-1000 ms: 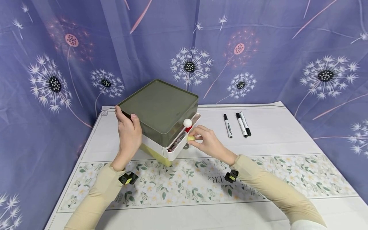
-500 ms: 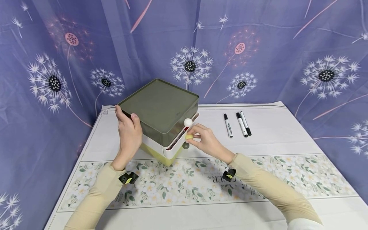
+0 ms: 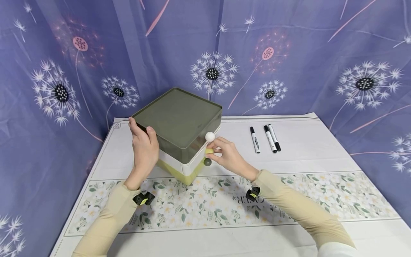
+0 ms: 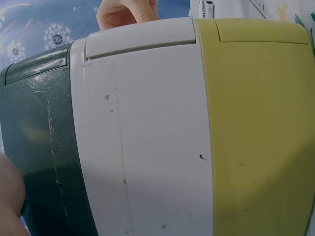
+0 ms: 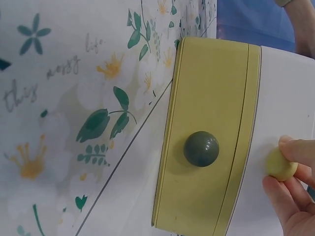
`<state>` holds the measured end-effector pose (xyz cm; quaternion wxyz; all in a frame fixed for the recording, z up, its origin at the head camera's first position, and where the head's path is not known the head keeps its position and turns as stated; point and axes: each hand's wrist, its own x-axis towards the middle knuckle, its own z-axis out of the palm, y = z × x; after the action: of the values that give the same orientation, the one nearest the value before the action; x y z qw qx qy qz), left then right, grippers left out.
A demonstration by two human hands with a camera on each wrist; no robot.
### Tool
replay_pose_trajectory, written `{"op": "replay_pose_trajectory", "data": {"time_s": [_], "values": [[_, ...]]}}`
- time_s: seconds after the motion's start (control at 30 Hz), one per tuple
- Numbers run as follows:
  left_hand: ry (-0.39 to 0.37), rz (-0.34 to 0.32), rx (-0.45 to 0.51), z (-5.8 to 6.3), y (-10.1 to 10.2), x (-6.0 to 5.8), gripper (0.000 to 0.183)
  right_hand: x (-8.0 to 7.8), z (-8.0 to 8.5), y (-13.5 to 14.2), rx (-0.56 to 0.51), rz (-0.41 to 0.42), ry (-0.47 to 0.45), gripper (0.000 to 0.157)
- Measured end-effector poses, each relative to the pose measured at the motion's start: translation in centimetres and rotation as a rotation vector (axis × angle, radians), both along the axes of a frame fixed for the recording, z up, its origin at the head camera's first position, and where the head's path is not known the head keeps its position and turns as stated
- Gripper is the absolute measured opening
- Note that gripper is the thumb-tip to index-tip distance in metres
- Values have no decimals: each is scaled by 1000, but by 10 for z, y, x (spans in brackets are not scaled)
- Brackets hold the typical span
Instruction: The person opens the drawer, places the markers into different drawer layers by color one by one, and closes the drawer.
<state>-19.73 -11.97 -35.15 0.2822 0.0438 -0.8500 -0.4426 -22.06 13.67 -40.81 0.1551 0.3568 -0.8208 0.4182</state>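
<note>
A small drawer box [image 3: 179, 121] with a dark green top tier, a white middle tier and a yellow bottom tier stands on the table. My left hand [image 3: 144, 153] rests along its left side, fingers and thumb against the green tier. With thumb and fingers my right hand [image 3: 228, 157] pinches the yellow knob [image 5: 281, 164] of the white drawer [image 5: 285, 98], whose front now sits flush with the box. Above that is the green tier's white knob [image 3: 210, 137]; below, the yellow drawer's dark green knob [image 5: 201, 149]. The drawer's inside is hidden.
Right of the box lie a single marker [image 3: 254, 140] and two markers side by side [image 3: 272, 139], white with black caps. A floral strip [image 3: 205, 207] runs across the white tabletop [image 3: 305, 142]. Blue dandelion-print curtains [image 3: 167, 43] hang behind and at both sides.
The white drawer, earlier pulled out with a red-capped marker showing inside, has slid into the box. My right hand moved left with its knob; the left hand stayed put.
</note>
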Motion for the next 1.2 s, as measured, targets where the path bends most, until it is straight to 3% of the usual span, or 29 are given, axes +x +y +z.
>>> {"op": "replay_pose_trajectory", "data": {"time_s": [0.67, 0.87, 1.07, 1.2], "values": [[-5, 4, 6, -1, 1, -1, 64, -2, -2, -1, 8, 11, -26, 20], [-6, -1, 12, 0, 0, -1, 64, 0, -4, -2, 5, -31, -38, 27], [17, 11, 9, -1, 0, 0, 63, 4, -14, -3, 48, -124, -168, 32], [25, 13, 10, -1, 1, 0, 63, 4, -21, -3, 104, -172, -257, 26]]}}
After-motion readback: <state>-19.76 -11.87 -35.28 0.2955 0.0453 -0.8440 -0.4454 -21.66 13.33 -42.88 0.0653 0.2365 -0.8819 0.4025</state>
